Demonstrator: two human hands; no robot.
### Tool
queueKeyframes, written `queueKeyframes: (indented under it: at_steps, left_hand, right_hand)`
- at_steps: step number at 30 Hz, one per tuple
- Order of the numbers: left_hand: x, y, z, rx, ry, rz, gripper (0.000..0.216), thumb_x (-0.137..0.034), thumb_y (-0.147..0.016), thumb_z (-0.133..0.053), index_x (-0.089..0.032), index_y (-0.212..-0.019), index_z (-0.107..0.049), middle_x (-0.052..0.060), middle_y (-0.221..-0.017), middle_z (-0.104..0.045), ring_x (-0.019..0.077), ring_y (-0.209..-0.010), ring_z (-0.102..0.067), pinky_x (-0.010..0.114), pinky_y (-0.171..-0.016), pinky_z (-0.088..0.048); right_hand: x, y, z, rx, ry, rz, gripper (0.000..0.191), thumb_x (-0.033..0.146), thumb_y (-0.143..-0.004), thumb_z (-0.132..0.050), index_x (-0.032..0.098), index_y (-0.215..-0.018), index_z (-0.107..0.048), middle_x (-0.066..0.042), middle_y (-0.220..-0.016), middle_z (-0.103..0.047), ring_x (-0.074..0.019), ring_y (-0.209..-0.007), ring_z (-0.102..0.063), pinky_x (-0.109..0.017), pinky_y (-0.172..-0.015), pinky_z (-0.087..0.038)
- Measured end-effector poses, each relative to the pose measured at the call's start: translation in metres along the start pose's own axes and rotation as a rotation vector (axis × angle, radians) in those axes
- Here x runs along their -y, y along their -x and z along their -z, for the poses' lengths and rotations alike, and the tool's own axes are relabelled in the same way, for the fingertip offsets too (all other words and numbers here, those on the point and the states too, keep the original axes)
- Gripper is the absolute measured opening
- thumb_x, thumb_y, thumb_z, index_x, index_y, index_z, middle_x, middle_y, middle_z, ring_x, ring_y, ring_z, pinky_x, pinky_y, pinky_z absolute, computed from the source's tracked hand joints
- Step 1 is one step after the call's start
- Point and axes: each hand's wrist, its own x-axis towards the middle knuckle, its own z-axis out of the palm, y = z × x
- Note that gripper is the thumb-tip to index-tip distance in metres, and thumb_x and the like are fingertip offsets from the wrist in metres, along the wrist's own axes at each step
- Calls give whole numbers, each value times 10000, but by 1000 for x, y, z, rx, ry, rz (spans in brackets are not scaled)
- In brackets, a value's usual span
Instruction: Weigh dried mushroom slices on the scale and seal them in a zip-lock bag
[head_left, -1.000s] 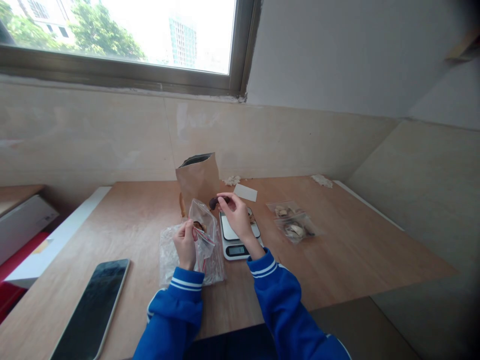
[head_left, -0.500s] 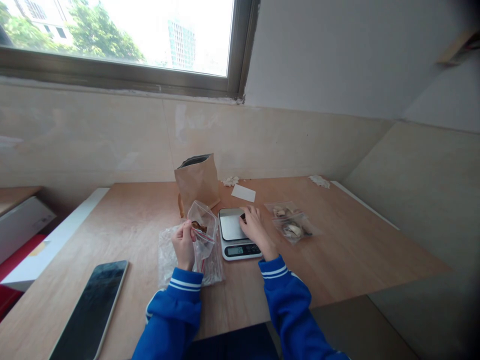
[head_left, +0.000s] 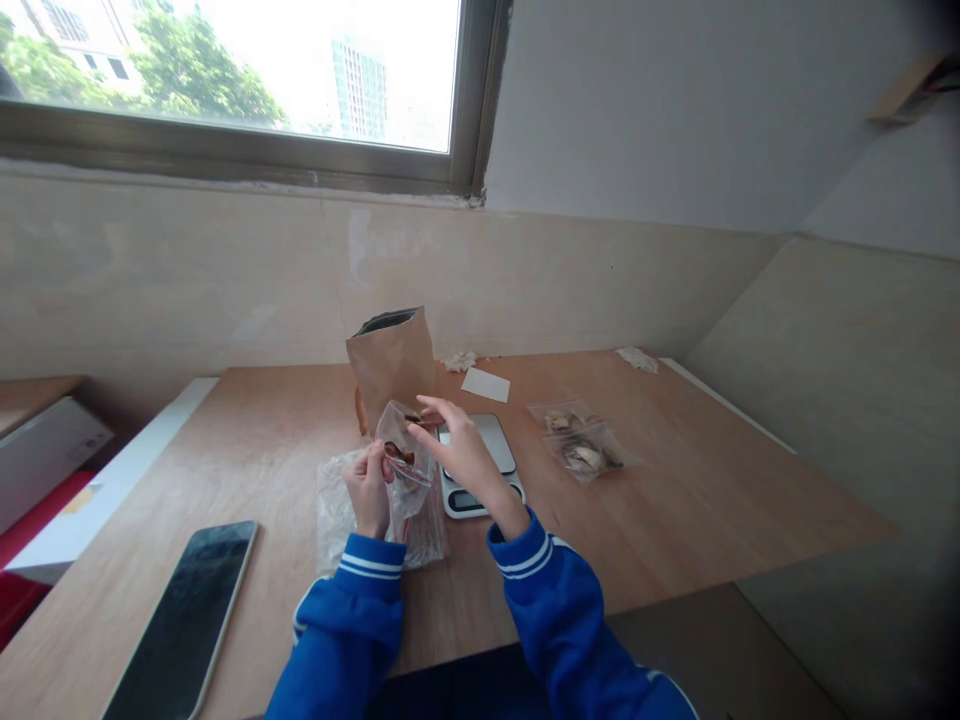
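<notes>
Here, just below centre frame, your left hand (head_left: 369, 484) pinches the clear zip bag (head_left: 421, 466) by its left side; your right hand (head_left: 461, 450), at its upper right, parts its fingers around a dark sliver (head_left: 412, 418) lying crosswise, whether gripped I cannot tell.

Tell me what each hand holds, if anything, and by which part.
The left hand holds a clear plastic zip bag by its edge. For the right hand, it cannot be told.

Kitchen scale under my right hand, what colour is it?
White, with a silvery plate and a dark display panel; the scale shows best in the head view.
</notes>
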Motion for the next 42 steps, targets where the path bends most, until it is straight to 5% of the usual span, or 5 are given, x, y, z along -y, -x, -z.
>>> queueKeyframes:
  at_steps: [12, 18, 25, 30, 42]
  left_hand:
    - [0, 1, -4, 113, 231, 67, 460, -396, -841, -583, -201, -463, -408, -46, -429, -391, 97, -436, -365, 250, -508, -348]
    - [-17, 15, -7, 494, 167, -41, 403, -446, -900, -542, -163, -627, -635, 72, -737, -664, 211, -813, -628, 320, -819, -472]
    - [-19, 17, -6, 37, -138, -228, 377, -455, -864, -632, -215, -1154, -608, 76, -1200, -602, 227, -1158, -524, 348, -1006, -386]
    - [-4, 18, -4, 412, -14, 113, 387, -530, -867, -594, -164, -938, -697, 58, -915, -680, 206, -899, -601, 304, -830, -463]
    - [17, 7, -25, 264, -56, 92, 431, -569, -750, -702, -141, -797, -705, -13, -627, -575, 99, -553, -431, 217, -509, -313]
  right_hand:
    - [-15, 62, -17, 43, -268, -222, 797, 498, -826, -688, 194, -1465, -321, -178, -1460, -480, -264, -1341, -481, -444, -1084, -423]
    - [-13, 57, -15, -142, -361, -203, 428, 517, -955, -477, 191, -1147, -675, -118, -1209, -693, -253, -1168, -624, -406, -1045, -454]
    - [-37, 67, 18, -238, -479, -308, 550, 666, -898, -465, 191, -950, -737, -100, -901, -764, -262, -916, -710, -386, -887, -533]
    - [-55, 78, 25, -250, -447, -353, 585, 694, -897, -428, 194, -842, -727, -103, -803, -760, -261, -872, -714, -379, -863, -529]
    - [-112, 48, 49, -249, -446, -339, 490, 640, -737, -689, 164, -854, -686, -87, -691, -740, -228, -641, -689, -294, -591, -497]
